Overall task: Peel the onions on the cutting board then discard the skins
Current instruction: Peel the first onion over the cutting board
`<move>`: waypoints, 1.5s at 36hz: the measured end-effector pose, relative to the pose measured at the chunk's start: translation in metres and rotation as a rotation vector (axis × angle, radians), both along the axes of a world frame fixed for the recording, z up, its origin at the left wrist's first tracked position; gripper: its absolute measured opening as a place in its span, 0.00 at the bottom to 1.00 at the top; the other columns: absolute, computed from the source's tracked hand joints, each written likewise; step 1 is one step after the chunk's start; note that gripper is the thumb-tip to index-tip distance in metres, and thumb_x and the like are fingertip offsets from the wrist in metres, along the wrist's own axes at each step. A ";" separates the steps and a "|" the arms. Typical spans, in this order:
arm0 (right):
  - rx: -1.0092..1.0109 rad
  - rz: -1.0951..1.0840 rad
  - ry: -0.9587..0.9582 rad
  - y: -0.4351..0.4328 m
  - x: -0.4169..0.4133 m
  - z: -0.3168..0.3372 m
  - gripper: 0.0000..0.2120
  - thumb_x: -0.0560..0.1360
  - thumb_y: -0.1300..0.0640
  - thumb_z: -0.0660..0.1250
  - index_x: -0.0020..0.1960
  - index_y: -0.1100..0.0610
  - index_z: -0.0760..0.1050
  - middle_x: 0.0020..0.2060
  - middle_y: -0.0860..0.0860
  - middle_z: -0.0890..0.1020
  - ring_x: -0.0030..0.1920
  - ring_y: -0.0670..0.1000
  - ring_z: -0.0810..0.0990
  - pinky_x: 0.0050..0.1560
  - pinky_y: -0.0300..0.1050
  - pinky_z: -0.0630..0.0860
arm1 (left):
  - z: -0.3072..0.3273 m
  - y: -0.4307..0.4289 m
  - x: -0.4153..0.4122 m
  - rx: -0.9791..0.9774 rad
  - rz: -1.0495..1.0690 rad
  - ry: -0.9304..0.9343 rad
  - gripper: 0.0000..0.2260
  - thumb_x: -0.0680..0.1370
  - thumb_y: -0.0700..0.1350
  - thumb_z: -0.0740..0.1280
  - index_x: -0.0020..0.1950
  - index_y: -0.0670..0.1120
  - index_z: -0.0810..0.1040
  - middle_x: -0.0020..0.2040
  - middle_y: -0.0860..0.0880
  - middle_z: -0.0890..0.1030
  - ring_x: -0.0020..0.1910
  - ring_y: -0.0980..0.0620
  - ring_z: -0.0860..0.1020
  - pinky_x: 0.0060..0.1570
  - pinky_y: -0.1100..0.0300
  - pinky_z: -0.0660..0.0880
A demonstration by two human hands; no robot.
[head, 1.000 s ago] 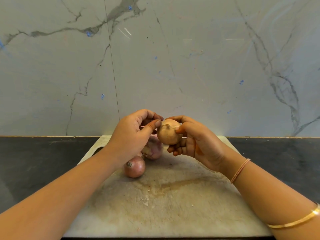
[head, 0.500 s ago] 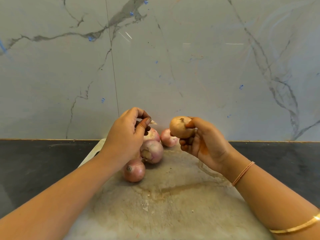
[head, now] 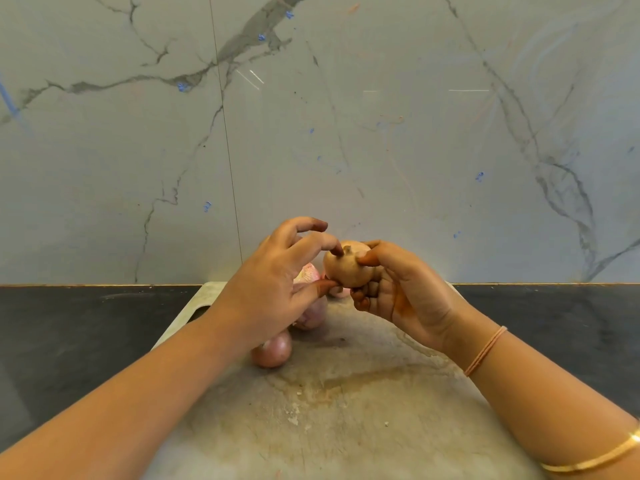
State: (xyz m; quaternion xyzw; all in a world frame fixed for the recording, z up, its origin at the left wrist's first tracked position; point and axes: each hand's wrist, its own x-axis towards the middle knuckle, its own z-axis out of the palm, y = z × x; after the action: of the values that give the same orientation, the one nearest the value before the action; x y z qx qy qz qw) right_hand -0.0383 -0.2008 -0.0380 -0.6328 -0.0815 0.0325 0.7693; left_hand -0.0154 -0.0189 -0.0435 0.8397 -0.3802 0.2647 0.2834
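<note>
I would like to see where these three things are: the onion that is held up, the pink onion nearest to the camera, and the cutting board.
held onion [head: 346,271]: head view, middle of its tan skin.
nearest pink onion [head: 275,353]: head view, its rounded front.
cutting board [head: 346,417]: head view, bare stained middle.

You face a grey marble wall [head: 381,133] with dark wavy lines and small blue marks. A thin straight seam [head: 225,133] runs down it at eleven o'clock. Under the wall is a dark counter [head: 69,323], at nine o'clock and at three o'clock. You wear a thin pink band [head: 485,351] at four o'clock and a gold bangle [head: 595,459] at five o'clock.
</note>
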 end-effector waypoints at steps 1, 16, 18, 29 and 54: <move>-0.016 -0.004 -0.002 0.000 0.000 0.000 0.14 0.78 0.59 0.59 0.62 0.61 0.71 0.42 0.59 0.78 0.34 0.49 0.75 0.39 0.43 0.74 | 0.000 0.000 -0.001 0.010 -0.006 -0.001 0.16 0.75 0.48 0.69 0.57 0.62 0.68 0.67 0.56 0.65 0.62 0.55 0.69 0.54 0.64 0.71; -0.029 -0.021 0.005 0.000 0.000 0.000 0.15 0.78 0.59 0.60 0.62 0.64 0.71 0.41 0.58 0.77 0.34 0.49 0.74 0.37 0.42 0.73 | 0.002 -0.001 -0.001 0.032 0.021 0.089 0.05 0.75 0.42 0.70 0.48 0.52 0.77 0.67 0.57 0.65 0.61 0.55 0.70 0.55 0.66 0.66; -0.002 -0.015 0.019 0.000 0.001 0.000 0.16 0.78 0.59 0.60 0.64 0.64 0.71 0.41 0.58 0.77 0.33 0.49 0.74 0.38 0.42 0.73 | 0.002 0.000 0.000 0.011 0.023 0.079 0.05 0.75 0.42 0.70 0.47 0.51 0.78 0.66 0.58 0.65 0.59 0.56 0.70 0.54 0.67 0.65; 0.323 -0.007 0.108 -0.006 0.005 0.005 0.16 0.77 0.60 0.56 0.62 0.64 0.70 0.50 0.64 0.78 0.32 0.51 0.78 0.33 0.41 0.76 | 0.004 0.002 0.001 -0.061 0.073 0.046 0.10 0.74 0.43 0.71 0.40 0.57 0.74 0.62 0.60 0.70 0.59 0.60 0.71 0.53 0.57 0.73; 0.050 -0.018 -0.014 -0.007 0.002 0.007 0.17 0.77 0.60 0.66 0.63 0.59 0.68 0.46 0.59 0.80 0.31 0.48 0.78 0.34 0.40 0.77 | 0.055 -0.035 -0.002 -0.272 -0.007 0.556 0.09 0.74 0.37 0.69 0.46 0.51 0.83 0.43 0.52 0.85 0.46 0.55 0.83 0.54 0.55 0.79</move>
State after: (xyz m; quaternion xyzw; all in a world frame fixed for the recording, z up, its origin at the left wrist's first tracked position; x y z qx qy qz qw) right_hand -0.0361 -0.2079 -0.0310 -0.6144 -0.0818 0.0192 0.7845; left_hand -0.0173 -0.0535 0.0114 0.8330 -0.2523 0.0722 0.4871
